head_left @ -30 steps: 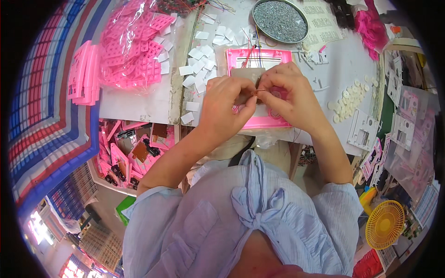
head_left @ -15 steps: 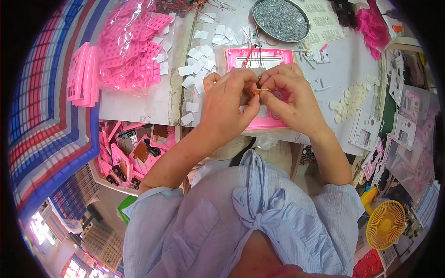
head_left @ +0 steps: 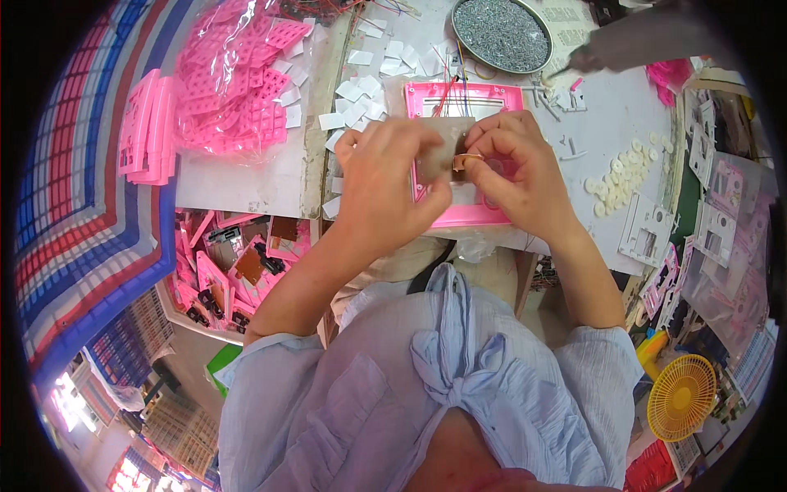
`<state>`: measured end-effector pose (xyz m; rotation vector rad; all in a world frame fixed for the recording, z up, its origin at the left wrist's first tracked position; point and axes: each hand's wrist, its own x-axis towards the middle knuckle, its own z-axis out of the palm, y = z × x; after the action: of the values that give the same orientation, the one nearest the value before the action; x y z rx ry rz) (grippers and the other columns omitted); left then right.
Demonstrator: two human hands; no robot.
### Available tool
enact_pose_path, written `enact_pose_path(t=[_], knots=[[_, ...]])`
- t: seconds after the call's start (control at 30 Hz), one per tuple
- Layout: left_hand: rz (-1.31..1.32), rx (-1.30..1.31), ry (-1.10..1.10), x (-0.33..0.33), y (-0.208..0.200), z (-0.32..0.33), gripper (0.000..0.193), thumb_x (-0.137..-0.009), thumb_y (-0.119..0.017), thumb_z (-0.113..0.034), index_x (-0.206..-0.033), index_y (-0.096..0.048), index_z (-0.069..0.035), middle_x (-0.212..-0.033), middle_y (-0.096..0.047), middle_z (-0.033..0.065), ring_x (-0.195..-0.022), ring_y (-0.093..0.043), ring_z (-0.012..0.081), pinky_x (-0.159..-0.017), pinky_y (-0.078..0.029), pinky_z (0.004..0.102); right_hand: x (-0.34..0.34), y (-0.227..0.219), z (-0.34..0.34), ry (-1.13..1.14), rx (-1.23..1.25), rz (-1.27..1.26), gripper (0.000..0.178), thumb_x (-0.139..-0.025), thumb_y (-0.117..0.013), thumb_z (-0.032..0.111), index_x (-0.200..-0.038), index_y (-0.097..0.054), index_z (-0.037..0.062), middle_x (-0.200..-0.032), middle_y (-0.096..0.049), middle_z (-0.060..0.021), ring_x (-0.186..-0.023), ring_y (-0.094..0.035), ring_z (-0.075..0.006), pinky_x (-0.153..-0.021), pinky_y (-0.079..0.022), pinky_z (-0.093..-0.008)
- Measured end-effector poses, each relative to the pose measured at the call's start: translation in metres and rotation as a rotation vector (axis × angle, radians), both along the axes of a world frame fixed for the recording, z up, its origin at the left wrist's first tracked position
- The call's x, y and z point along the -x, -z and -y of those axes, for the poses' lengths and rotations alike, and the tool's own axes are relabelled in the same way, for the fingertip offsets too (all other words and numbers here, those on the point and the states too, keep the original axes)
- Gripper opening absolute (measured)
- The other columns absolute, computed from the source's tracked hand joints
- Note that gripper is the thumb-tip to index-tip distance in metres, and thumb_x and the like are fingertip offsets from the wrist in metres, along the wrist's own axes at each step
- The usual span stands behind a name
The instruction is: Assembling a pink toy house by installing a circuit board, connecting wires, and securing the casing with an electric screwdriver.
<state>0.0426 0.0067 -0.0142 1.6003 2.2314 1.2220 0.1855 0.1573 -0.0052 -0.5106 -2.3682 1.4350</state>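
Observation:
A pink plastic housing (head_left: 469, 218) lies on the worktable in front of me, with thin coloured wires (head_left: 449, 92) at its far end. Over it a flat grey-brown piece (head_left: 451, 128) shows between my hands. My right hand (head_left: 525, 168) pinches a small curled copper-coloured strip (head_left: 464, 159) between thumb and fingers. Nearby, my left hand (head_left: 385, 184) is slightly blurred, its thumb and fingers apart and nothing visible in them. The fingers partly cover the inside of the housing.
A round metal tray of screws (head_left: 502, 34) stands beyond the housing. White squares (head_left: 358, 90) and a bag of pink parts (head_left: 234, 90) lie left. White discs (head_left: 623, 176) are scattered right. A blurred dark grey shape (head_left: 656, 41) reaches in at upper right.
My left hand has opened and drawn left, off the copper-coloured strip, which stays in my right hand. A dark grey shape has appeared at upper right.

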Motion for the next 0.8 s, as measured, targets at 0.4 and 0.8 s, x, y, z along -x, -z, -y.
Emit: enact_pose_path(t=[0.4,0.8], knots=[[0.132,0.067,0.034,-0.005,0.005,0.002,0.01,-0.075,-0.072,-0.01,-0.081,-0.064,-0.01,-0.08,-0.066,-0.0005,-0.083,-0.059,0.0191,-0.08,-0.033,0.0361,0.002,0.001,0.003,0.007,-0.11,-0.007,0.011,-0.078,-0.072,0.008,-0.084,-0.066,0.0021,-0.097,-0.065,-0.0094,-0.097,-0.054,-0.0292,-0.081,-0.047,-0.0374],[0.599,-0.058,0.052,-0.016,0.005,-0.003,0.011,-0.077,-0.071,-0.003,-0.087,-0.069,-0.006,-0.082,-0.065,0.0034,-0.075,-0.06,0.0202,-0.071,-0.045,0.0358,-0.014,0.004,0.029,0.128,-0.063,-0.15,0.019,-0.08,-0.075,0.004,-0.098,-0.07,0.0035,-0.093,-0.068,-0.0097,-0.082,-0.063,-0.0253,-0.068,-0.05,-0.0347]])
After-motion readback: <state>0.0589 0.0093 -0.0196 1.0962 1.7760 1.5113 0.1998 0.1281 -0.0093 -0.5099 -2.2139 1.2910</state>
